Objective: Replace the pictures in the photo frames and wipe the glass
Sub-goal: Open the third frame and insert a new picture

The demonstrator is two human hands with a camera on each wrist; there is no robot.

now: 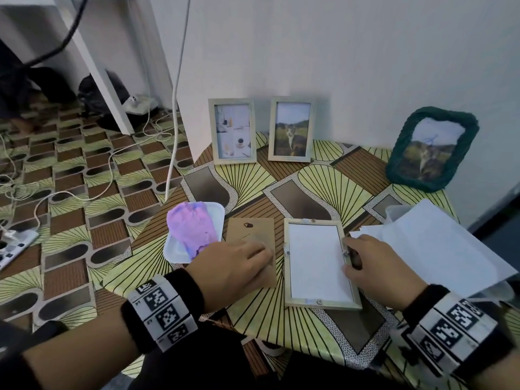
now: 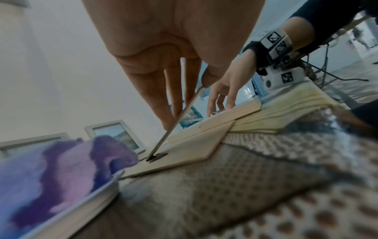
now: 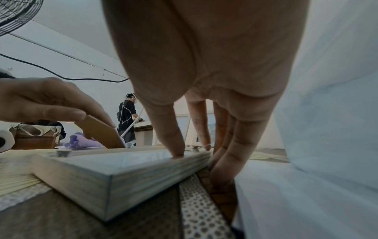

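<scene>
A pale wooden photo frame lies face down near the table's front, with white paper filling its back. My right hand steadies its right rail: the thumb presses on top and straight fingers run down the outer side, by a small metal tab. To the left lies the brown backing board. My left hand pinches the board's hinged stand flap and holds it tilted up off the board.
A purple cloth sits in a white tray at the left table edge. Loose white sheets lie over a clear container on the right. Two pale frames and a green woven frame stand against the wall.
</scene>
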